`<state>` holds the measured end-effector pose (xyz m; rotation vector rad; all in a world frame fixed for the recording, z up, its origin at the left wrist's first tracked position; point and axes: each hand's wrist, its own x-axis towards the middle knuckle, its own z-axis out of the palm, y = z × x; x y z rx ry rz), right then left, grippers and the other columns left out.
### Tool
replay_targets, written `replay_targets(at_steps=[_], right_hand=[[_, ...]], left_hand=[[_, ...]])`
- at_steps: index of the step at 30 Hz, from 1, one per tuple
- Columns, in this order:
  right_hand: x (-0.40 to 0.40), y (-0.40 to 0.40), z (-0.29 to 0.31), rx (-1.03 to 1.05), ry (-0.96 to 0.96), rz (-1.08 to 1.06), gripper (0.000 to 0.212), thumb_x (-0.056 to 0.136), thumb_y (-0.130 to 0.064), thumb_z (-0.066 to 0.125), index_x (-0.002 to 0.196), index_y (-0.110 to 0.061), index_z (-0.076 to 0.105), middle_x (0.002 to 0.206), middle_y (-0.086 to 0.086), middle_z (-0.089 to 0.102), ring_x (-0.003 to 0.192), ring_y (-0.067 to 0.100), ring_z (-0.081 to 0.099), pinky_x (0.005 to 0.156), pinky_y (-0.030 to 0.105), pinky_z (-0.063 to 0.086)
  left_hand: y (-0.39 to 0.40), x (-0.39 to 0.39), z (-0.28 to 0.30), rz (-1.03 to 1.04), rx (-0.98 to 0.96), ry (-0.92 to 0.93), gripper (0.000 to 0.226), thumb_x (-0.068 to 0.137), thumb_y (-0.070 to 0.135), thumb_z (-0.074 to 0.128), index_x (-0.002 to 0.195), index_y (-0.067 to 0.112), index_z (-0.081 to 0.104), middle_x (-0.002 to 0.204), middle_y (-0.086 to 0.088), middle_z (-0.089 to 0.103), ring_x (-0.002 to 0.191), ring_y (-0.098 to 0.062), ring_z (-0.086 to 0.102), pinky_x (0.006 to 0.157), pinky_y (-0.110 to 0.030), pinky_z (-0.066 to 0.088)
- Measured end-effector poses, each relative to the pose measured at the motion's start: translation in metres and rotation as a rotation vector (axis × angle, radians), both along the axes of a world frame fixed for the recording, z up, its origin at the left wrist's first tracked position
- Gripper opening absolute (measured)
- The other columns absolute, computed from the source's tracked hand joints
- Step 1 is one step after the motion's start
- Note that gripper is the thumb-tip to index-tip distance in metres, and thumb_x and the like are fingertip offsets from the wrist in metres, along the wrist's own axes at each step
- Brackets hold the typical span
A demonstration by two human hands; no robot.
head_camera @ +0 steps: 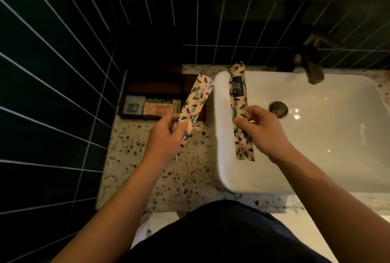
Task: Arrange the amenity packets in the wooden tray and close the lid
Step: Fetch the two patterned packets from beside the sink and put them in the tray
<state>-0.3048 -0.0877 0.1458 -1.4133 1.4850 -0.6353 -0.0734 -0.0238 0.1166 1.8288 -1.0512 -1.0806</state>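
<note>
The wooden tray (pixel 135 116) sits open at the back left corner of the tabletop (pixel 168 178), against the tiled wall. Its front compartments already hold a few small packets (pixel 147 105); the back one looks bare. Two long patterned packets are still out: the left hand (pixel 166 134) has its fingers pinched on the plain-faced packet (pixel 195 102) above the tray's right edge, and the right hand (pixel 261 127) grips the labelled packet (pixel 237 91) over the sink (pixel 223 157), its dark label partly readable as "TOOTH BRUSH". The lid isn't clearly visible, so closing remains.
</note>
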Motion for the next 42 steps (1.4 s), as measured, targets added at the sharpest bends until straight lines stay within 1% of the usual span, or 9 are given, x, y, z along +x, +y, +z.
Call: replay_targets(at_steps=[2, 5, 12, 16, 21, 26, 33, 38, 42], right_hand=[[0.023, -0.008, -0.001, -0.025, 0.086, 0.059, 0.022, 0.089, -0.028, 0.069, 0.081, -0.009, 0.060, 0.089, 0.013, 0.071, 0.084, 0.037, 0.068, 0.072, 0.052, 0.057], [0.052, -0.026, -0.004, -0.063, 0.197, 0.143, 0.022, 0.087, -0.031, 0.068, 0.085, -0.010, 0.063, 0.088, 0.008, 0.069, 0.082, 0.031, 0.068, 0.074, 0.049, 0.058], [0.107, -0.079, -0.008, -0.124, 0.359, 0.290, 0.011, 0.087, -0.030, 0.070, 0.095, -0.025, 0.066, 0.090, 0.001, 0.066, 0.075, 0.015, 0.060, 0.057, 0.021, 0.041], [0.133, -0.106, -0.013, -0.107, 0.453, 0.356, 0.011, 0.089, -0.029, 0.068, 0.100, -0.026, 0.069, 0.089, 0.002, 0.066, 0.076, 0.018, 0.062, 0.062, 0.030, 0.050], [0.154, -0.140, -0.027, -0.067, 0.494, 0.407, 0.015, 0.089, -0.031, 0.068, 0.104, -0.028, 0.070, 0.090, 0.001, 0.067, 0.077, 0.019, 0.065, 0.066, 0.036, 0.057], [0.169, -0.167, -0.041, -0.088, 0.559, 0.409, 0.018, 0.088, -0.034, 0.067, 0.103, -0.025, 0.070, 0.088, 0.003, 0.068, 0.077, 0.021, 0.062, 0.057, 0.028, 0.042], [0.187, -0.178, -0.056, -0.048, 0.479, 0.411, 0.024, 0.091, -0.033, 0.065, 0.111, -0.020, 0.069, 0.090, 0.004, 0.067, 0.078, 0.022, 0.065, 0.067, 0.037, 0.056], [0.190, -0.180, -0.066, -0.004, 0.469, 0.407, 0.029, 0.092, -0.034, 0.064, 0.119, -0.024, 0.067, 0.088, -0.001, 0.063, 0.073, 0.015, 0.060, 0.056, 0.025, 0.045], [0.191, -0.180, -0.068, 0.007, 0.447, 0.402, 0.029, 0.092, -0.032, 0.064, 0.120, -0.024, 0.067, 0.096, 0.002, 0.066, 0.079, 0.017, 0.062, 0.058, 0.025, 0.047]], left_hand=[[-0.003, 0.026, -0.006, 0.004, 0.027, -0.097, 0.019, 0.102, 0.031, 0.057, 0.115, 0.020, 0.065, 0.090, 0.009, 0.070, 0.067, -0.010, 0.067, 0.054, -0.033, 0.056], [-0.016, 0.058, -0.015, 0.017, 0.062, -0.195, 0.031, 0.101, 0.028, 0.056, 0.132, 0.024, 0.059, 0.107, 0.012, 0.065, 0.077, 0.002, 0.060, 0.072, -0.036, 0.059], [-0.077, 0.106, -0.031, -0.036, 0.185, -0.512, 0.028, 0.100, 0.028, 0.057, 0.127, 0.021, 0.061, 0.125, -0.005, 0.063, 0.104, -0.025, 0.060, 0.084, -0.040, 0.053], [-0.114, 0.119, -0.042, -0.062, 0.191, -0.600, 0.012, 0.097, 0.026, 0.061, 0.108, 0.031, 0.062, 0.109, -0.003, 0.068, 0.097, -0.029, 0.060, 0.085, -0.044, 0.051], [-0.159, 0.134, -0.053, -0.115, 0.228, -0.831, 0.022, 0.098, 0.023, 0.061, 0.116, 0.035, 0.062, 0.111, -0.006, 0.067, 0.120, -0.032, 0.050, 0.102, -0.046, 0.034], [-0.195, 0.145, -0.069, -0.246, 0.287, -0.920, 0.031, 0.096, 0.017, 0.062, 0.120, 0.036, 0.060, 0.120, -0.008, 0.065, 0.124, -0.033, 0.047, 0.100, -0.044, 0.034], [-0.215, 0.149, -0.088, -0.386, 0.371, -0.988, 0.043, 0.095, 0.013, 0.059, 0.134, 0.031, 0.057, 0.129, -0.013, 0.060, 0.126, -0.037, 0.044, 0.103, -0.047, 0.035], [-0.211, 0.150, -0.109, -0.366, 0.366, -1.007, 0.042, 0.092, 0.014, 0.059, 0.129, 0.033, 0.060, 0.118, -0.007, 0.066, 0.119, -0.036, 0.045, 0.094, -0.048, 0.033], [-0.207, 0.156, -0.120, -0.324, 0.300, -1.056, 0.040, 0.090, 0.016, 0.059, 0.125, 0.033, 0.063, 0.116, -0.004, 0.065, 0.116, -0.036, 0.045, 0.091, -0.048, 0.033]])
